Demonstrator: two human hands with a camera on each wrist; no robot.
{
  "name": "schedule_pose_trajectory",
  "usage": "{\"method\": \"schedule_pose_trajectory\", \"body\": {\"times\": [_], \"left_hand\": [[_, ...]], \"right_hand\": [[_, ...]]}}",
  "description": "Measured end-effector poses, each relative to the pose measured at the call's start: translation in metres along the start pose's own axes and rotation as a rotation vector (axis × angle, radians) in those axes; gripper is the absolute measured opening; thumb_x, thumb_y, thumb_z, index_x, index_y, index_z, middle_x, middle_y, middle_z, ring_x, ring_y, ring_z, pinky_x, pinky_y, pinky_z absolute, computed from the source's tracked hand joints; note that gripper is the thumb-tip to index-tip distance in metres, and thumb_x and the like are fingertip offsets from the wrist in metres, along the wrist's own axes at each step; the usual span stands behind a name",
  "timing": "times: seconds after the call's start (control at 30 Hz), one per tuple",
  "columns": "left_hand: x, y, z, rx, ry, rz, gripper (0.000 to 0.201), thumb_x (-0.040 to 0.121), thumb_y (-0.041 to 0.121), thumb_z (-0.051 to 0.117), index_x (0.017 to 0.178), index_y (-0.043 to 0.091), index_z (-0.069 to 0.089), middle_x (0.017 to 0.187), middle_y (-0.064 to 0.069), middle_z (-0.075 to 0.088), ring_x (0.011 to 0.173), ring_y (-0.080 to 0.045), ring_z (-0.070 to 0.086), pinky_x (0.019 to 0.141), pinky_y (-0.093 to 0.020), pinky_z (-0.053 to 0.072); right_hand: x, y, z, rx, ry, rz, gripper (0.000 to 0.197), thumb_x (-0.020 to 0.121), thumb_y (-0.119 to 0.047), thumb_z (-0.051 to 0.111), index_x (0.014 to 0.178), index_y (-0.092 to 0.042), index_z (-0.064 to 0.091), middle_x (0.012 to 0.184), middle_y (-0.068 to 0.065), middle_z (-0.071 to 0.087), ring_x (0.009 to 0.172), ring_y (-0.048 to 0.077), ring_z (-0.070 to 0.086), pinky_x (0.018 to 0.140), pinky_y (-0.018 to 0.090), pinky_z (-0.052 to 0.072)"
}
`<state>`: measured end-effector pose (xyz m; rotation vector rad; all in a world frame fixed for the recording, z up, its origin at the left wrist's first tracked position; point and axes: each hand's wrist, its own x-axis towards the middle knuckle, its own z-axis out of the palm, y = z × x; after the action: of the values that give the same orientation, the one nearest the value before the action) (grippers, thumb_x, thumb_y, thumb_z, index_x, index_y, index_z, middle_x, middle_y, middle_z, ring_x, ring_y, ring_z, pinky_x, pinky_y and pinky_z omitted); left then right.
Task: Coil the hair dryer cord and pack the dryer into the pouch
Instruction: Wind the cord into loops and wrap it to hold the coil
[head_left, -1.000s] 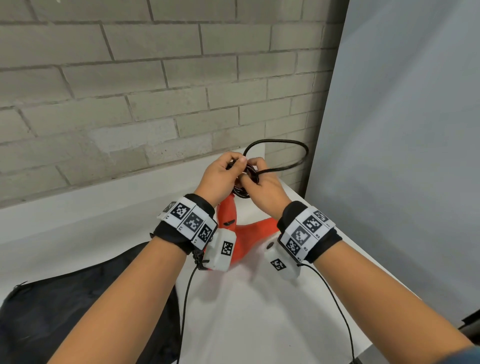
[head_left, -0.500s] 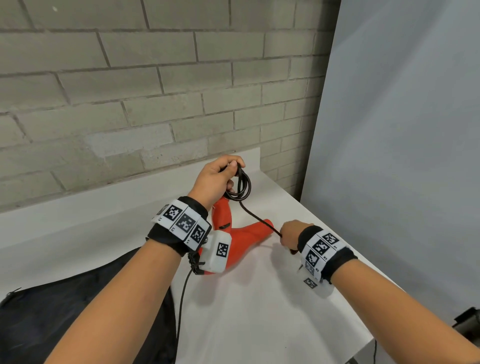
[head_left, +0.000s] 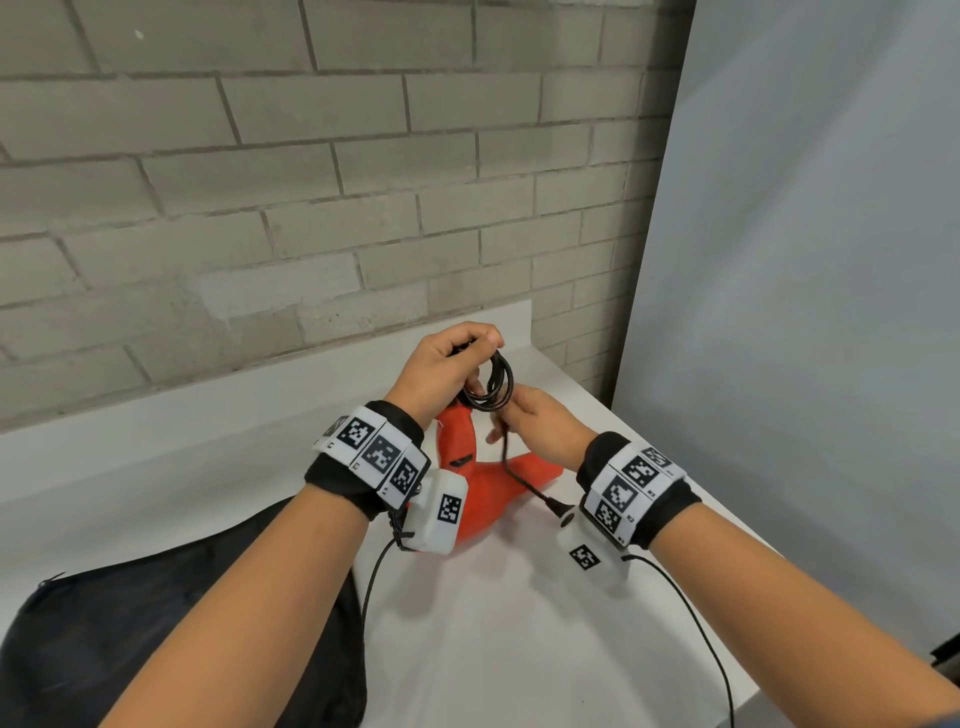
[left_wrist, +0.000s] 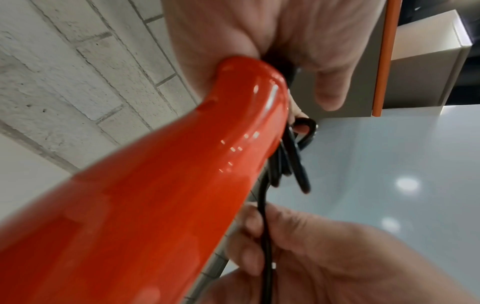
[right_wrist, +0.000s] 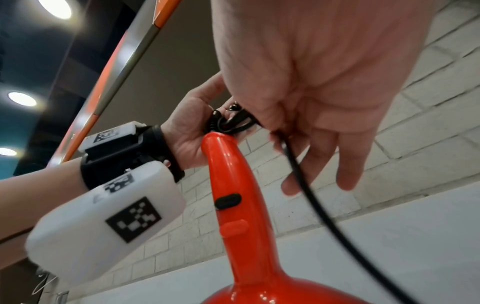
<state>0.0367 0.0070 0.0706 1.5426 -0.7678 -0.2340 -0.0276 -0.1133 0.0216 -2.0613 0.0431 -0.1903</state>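
The red hair dryer (head_left: 480, 486) stands on the white table with its handle (right_wrist: 231, 181) pointing up. My left hand (head_left: 447, 364) grips the coiled loops of black cord (head_left: 496, 389) at the top of the handle. My right hand (head_left: 537, 423) sits just right of the coil and pinches the loose cord (right_wrist: 309, 191) between thumb and forefinger, its other fingers hanging. The tail runs down to the plug (head_left: 560, 506) by my right wrist. In the left wrist view the loops (left_wrist: 288, 162) hang beside the handle (left_wrist: 155, 195). The black pouch (head_left: 156, 623) lies at the lower left.
A brick wall (head_left: 311, 182) runs behind the white table (head_left: 519, 649), and a grey panel (head_left: 805, 312) stands close on the right. The table's edge falls away at the lower right. Thin camera cables hang from both wrists.
My right hand first slid down and right along the cord, away from the coil. It has now come back up to the coil, bringing the cord with it. My left hand kept its grip.
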Motion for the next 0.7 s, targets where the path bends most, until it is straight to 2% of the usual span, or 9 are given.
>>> {"method": "schedule_pose_trajectory", "body": {"times": [0.07,0.13,0.2,0.27,0.4,0.43,0.47,0.6,0.7], "left_hand": [[-0.001,0.000,0.000,-0.027,0.015,0.002,0.018,0.088,0.011,0.054,0.074,0.020,0.062,0.063,0.008,0.053,0.042,-0.003,0.041,0.047,-0.016,0.046],[-0.002,0.001,0.000,0.007,-0.015,0.008,0.014,0.087,0.009,0.055,0.079,0.018,0.061,0.068,0.002,0.050,0.042,-0.002,0.042,0.048,-0.015,0.048],[-0.004,0.003,0.000,0.068,-0.048,0.005,0.013,0.086,0.007,0.056,0.095,0.015,0.062,0.068,0.003,0.050,0.042,0.000,0.046,0.049,-0.012,0.048],[-0.003,0.004,0.000,0.120,-0.065,-0.015,0.023,0.086,0.007,0.057,0.108,0.012,0.060,0.074,0.005,0.053,0.046,0.000,0.051,0.049,-0.009,0.047],[0.000,0.006,-0.001,0.167,-0.098,-0.060,0.020,0.085,0.006,0.058,0.104,0.011,0.061,0.086,0.005,0.057,0.062,-0.007,0.055,0.053,-0.009,0.050],[0.001,0.006,-0.001,0.174,-0.106,-0.065,0.018,0.085,0.006,0.059,0.102,0.012,0.061,0.087,0.002,0.058,0.065,-0.008,0.056,0.054,-0.010,0.051],[0.001,0.006,0.000,0.181,-0.112,-0.067,0.017,0.084,0.006,0.059,0.100,0.013,0.060,0.089,-0.001,0.058,0.067,-0.008,0.056,0.055,-0.011,0.052],[0.000,0.006,0.002,0.177,-0.110,-0.074,0.017,0.084,0.006,0.060,0.099,0.013,0.056,0.102,-0.011,0.062,0.078,-0.011,0.060,0.056,-0.015,0.055],[0.000,0.006,0.003,0.169,-0.117,-0.085,0.019,0.084,0.007,0.059,0.100,0.017,0.055,0.108,-0.013,0.063,0.091,-0.018,0.061,0.058,-0.015,0.055]], "right_hand": [[0.000,-0.002,-0.005,-0.034,0.093,0.048,0.022,0.098,-0.013,0.030,0.083,-0.011,0.046,0.072,0.003,0.050,0.063,0.020,0.054,0.068,0.031,0.044],[0.001,-0.005,-0.014,-0.125,0.215,0.044,0.022,0.098,-0.014,0.030,0.081,-0.011,0.043,0.068,0.001,0.044,0.068,0.022,0.046,0.059,0.023,0.036],[0.002,-0.009,-0.027,-0.204,0.312,0.020,0.019,0.099,-0.015,0.031,0.085,-0.010,0.042,0.072,0.001,0.045,0.076,0.021,0.043,0.056,0.029,0.024],[0.004,-0.017,-0.038,-0.221,0.379,-0.006,0.018,0.099,-0.015,0.032,0.085,-0.010,0.043,0.072,0.000,0.045,0.078,0.021,0.043,0.056,0.027,0.019],[0.002,-0.035,-0.053,-0.218,0.433,-0.086,0.018,0.097,-0.012,0.035,0.084,-0.010,0.047,0.068,-0.004,0.045,0.077,0.020,0.044,0.056,0.028,0.025],[0.001,-0.039,-0.054,-0.210,0.439,-0.106,0.018,0.097,-0.012,0.036,0.084,-0.010,0.049,0.069,-0.001,0.048,0.076,0.020,0.045,0.053,0.023,0.029],[-0.001,-0.042,-0.055,-0.205,0.444,-0.124,0.019,0.097,-0.012,0.037,0.084,-0.010,0.050,0.073,0.003,0.051,0.076,0.019,0.046,0.054,0.019,0.031],[-0.007,-0.051,-0.055,-0.246,0.447,-0.167,0.022,0.097,-0.015,0.038,0.085,-0.010,0.056,0.087,0.005,0.059,0.080,0.017,0.051,0.062,0.023,0.035],[-0.009,-0.054,-0.056,-0.251,0.444,-0.181,0.022,0.097,-0.016,0.039,0.080,-0.014,0.052,0.085,0.004,0.058,0.079,0.016,0.052,0.062,0.012,0.036]]}}
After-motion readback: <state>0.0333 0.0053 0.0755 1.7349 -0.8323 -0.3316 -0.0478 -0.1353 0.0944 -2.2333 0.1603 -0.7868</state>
